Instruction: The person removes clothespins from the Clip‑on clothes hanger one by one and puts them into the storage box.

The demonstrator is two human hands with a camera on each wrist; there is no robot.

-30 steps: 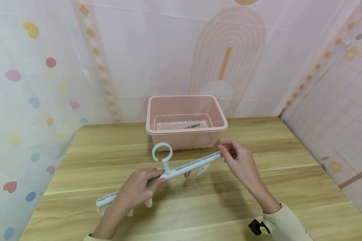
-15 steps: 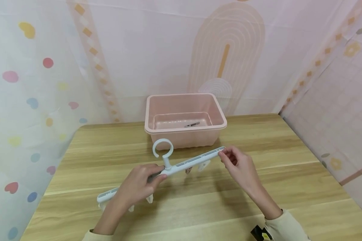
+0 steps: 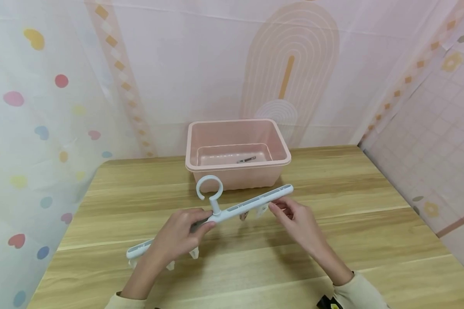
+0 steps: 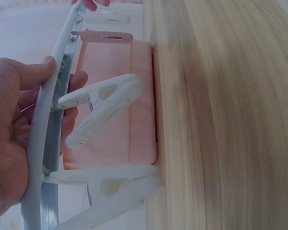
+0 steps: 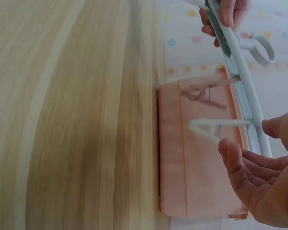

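My left hand (image 3: 181,234) grips the pale blue clip hanger (image 3: 251,207) around its bar, just beside the upright hook (image 3: 198,189). The bar is held above the table, slanting up to the right. White clips (image 4: 105,115) and a pinkish clip (image 4: 105,37) hang from its underside. Under the right end of the bar is my right hand (image 3: 299,223), fingers loosely bent. In the right wrist view its thumb is right at the bar, and a fingertip is close to the end white clip (image 5: 221,122). My left hand and wrist cover part of the bar in the head view.
A pink plastic bin (image 3: 237,169) stands behind the hanger on the wood-grain table (image 3: 371,214). Inside the bin lies a small dark and silvery object (image 3: 246,159). Patterned curtains (image 3: 185,64) hang behind the table and along both sides.
My right hand has moved from the bar's right end leftward and down to the outermost white clip, uncovering the tip. My left hand keeps its grip; the hanger has risen slightly.
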